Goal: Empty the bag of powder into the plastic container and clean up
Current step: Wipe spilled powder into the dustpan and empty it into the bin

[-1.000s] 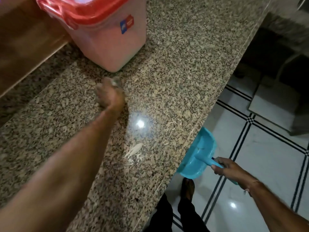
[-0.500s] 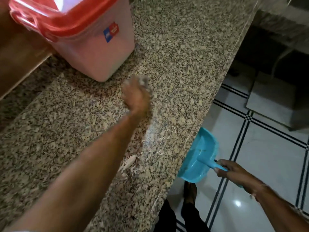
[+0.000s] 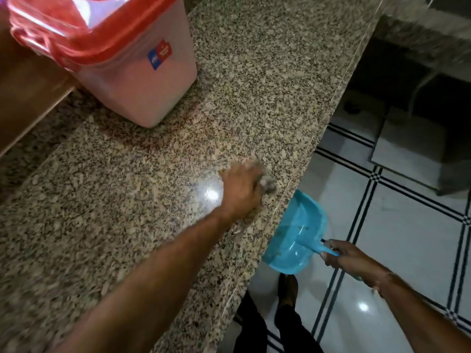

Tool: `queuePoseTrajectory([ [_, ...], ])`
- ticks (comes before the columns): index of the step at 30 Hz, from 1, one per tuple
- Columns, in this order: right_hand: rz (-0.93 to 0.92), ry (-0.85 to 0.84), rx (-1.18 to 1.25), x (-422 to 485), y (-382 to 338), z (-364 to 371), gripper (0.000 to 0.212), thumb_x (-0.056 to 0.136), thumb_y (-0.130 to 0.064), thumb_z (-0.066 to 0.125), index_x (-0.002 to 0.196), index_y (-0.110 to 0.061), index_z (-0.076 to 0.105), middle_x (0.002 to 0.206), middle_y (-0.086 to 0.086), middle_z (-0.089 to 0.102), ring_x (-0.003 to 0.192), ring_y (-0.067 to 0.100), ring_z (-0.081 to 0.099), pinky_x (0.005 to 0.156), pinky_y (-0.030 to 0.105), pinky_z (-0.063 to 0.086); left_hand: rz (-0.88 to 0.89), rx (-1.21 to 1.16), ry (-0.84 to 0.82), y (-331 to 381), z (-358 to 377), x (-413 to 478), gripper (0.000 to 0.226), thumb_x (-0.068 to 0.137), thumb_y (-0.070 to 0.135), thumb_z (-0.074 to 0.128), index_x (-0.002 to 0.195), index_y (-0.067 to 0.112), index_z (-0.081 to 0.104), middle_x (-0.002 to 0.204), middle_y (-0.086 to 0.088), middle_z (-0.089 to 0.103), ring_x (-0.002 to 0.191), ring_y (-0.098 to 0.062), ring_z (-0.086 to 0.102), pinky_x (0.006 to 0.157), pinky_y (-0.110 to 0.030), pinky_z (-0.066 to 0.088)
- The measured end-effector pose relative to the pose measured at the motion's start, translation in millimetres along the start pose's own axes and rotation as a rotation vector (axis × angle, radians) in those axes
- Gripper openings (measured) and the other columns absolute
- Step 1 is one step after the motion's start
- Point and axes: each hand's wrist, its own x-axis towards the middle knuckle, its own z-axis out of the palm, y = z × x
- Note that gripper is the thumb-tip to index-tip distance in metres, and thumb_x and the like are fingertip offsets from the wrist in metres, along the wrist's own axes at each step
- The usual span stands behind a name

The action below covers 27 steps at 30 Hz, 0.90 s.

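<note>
Reach: left hand [image 3: 240, 193] mid-frame, fingers curled over blurred cloth [image 3: 269, 184] at counter [image 3: 254, 72] edge.
Grip: right hand [image 3: 349, 258] fingers wrapped round dustpan [image 3: 293, 240] handle, lower right.
Dustpan: diagonal, mouth toward counter edge.
Container [image 3: 142, 80]: upper left.

Left hand [image 3: 240, 191]: moves from the foot of the container [image 3: 137, 80] across the worktop [image 3: 254, 85] to just beside the front edge.
Cloth [image 3: 266, 180]: travels with the left hand, now bunched at the fingertips near the edge.
Dustpan [image 3: 295, 240]: held by the right hand [image 3: 349, 256], now nearer the left hand, its mouth against the edge.
Pale powder streak: no longer in open view; the left forearm covers that spot.
</note>
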Motion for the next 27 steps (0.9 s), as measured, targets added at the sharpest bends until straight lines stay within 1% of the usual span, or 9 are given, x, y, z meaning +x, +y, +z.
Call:
queuePoseTrajectory([
  [2, -0.006, -0.005, -0.006, -3.1, -7.4, 2.1, 0.014, 0.090, -0.027, 0.074, 0.083, -0.016, 0.068, 0.071, -0.003, 0.062, 0.071, 0.014, 0.054, 0.070, 0.032, 0.043, 0.003, -0.097, -0.080, 0.3, -8.6, -16.7, 0.021, 0.101, 0.043, 0.052, 0.098, 0.027, 0.065, 0.096, 0.013, 0.059, 0.093, -0.008, 0.056, 0.087, -0.033, 0.044],
  [4, -0.007, -0.022, -0.021, -6.7, -12.9, 5.0, 0.013, 0.093, -0.022, 0.072, 0.083, -0.015, 0.067, 0.072, -0.003, 0.061, 0.071, 0.012, 0.054, 0.068, 0.027, 0.043, -0.130, -0.187, 0.031, -16.1, -30.4, -17.8, 0.020, 0.100, 0.042, 0.053, 0.096, 0.029, 0.068, 0.089, 0.014, 0.065, 0.080, -0.007, 0.065, 0.075, -0.033, 0.057],
  [7, -0.023, -0.050, -0.020, -12.3, -14.4, 9.9, 0.012, 0.095, -0.023, 0.071, 0.084, -0.018, 0.067, 0.073, -0.006, 0.061, 0.070, 0.009, 0.054, 0.068, 0.024, 0.043, -0.371, -0.010, 0.209, -44.9, -54.3, -3.7, 0.027, 0.092, 0.050, 0.048, 0.094, 0.033, 0.069, 0.084, 0.014, 0.068, 0.080, -0.008, 0.065, 0.084, -0.044, 0.057],
  [12, -0.011, -0.081, -0.037, -18.5, -15.9, 15.5, 0.016, 0.096, -0.024, 0.070, 0.082, -0.016, 0.066, 0.072, -0.005, 0.060, 0.070, 0.009, 0.052, 0.063, 0.017, 0.043, -0.240, 0.041, -0.043, 15.0, -12.5, -24.3, 0.027, 0.096, 0.056, 0.049, 0.088, 0.034, 0.062, 0.091, 0.013, 0.059, 0.091, -0.010, 0.060, 0.095, -0.042, 0.048],
  [15, -0.026, -0.058, -0.051, -26.0, -17.0, 15.0, 0.018, 0.097, -0.020, 0.068, 0.081, -0.012, 0.063, 0.069, -0.004, 0.059, 0.069, 0.010, 0.051, 0.060, 0.016, 0.042, -0.269, -0.264, -0.080, 31.6, -16.6, -53.5, 0.021, 0.094, 0.053, 0.043, 0.095, 0.040, 0.059, 0.093, 0.014, 0.064, 0.088, -0.011, 0.067, 0.093, -0.049, 0.054],
  [17, -0.041, -0.037, -0.073, -29.6, -17.1, 12.9, 0.018, 0.097, -0.021, 0.068, 0.081, -0.012, 0.064, 0.069, -0.005, 0.059, 0.069, 0.011, 0.051, 0.064, 0.021, 0.041, -0.450, -0.527, 0.049, 7.9, -42.9, -67.9, 0.018, 0.099, 0.047, 0.046, 0.096, 0.034, 0.060, 0.095, 0.004, 0.072, 0.080, -0.017, 0.073, 0.073, -0.045, 0.064],
  [19, -0.050, -0.010, -0.067, -30.6, -15.0, 10.7, 0.017, 0.097, -0.019, 0.067, 0.082, -0.012, 0.065, 0.070, -0.005, 0.059, 0.071, 0.013, 0.051, 0.065, 0.025, 0.040, -0.617, -0.604, 0.202, -28.9, -70.9, -93.6, 0.013, 0.103, 0.039, 0.049, 0.102, 0.031, 0.059, 0.103, -0.007, 0.071, 0.085, -0.030, 0.072, 0.068, -0.050, 0.064],
  [24, -0.070, -0.032, -0.050, -33.2, -10.1, 12.4, 0.018, 0.096, -0.018, 0.069, 0.078, -0.018, 0.065, 0.070, -0.005, 0.060, 0.072, 0.014, 0.054, 0.067, 0.025, 0.043, -0.898, -0.101, 0.316, -86.4, -99.0, -177.5, 0.029, 0.106, 0.035, 0.037, 0.121, 0.017, 0.054, 0.108, -0.014, 0.062, 0.080, -0.020, 0.054, 0.058, -0.030, 0.043],
  [27, -0.075, -0.088, -0.085, -27.3, -8.5, 11.5, 0.016, 0.097, -0.015, 0.068, 0.081, -0.013, 0.065, 0.073, -0.004, 0.060, 0.073, 0.015, 0.054, 0.068, 0.025, 0.045, -1.095, -0.063, 0.303, -85.7, -84.3, -193.3, 0.030, 0.103, 0.045, 0.039, 0.120, 0.024, 0.052, 0.113, -0.015, 0.062, 0.095, -0.028, 0.060, 0.076, -0.041, 0.055],
])
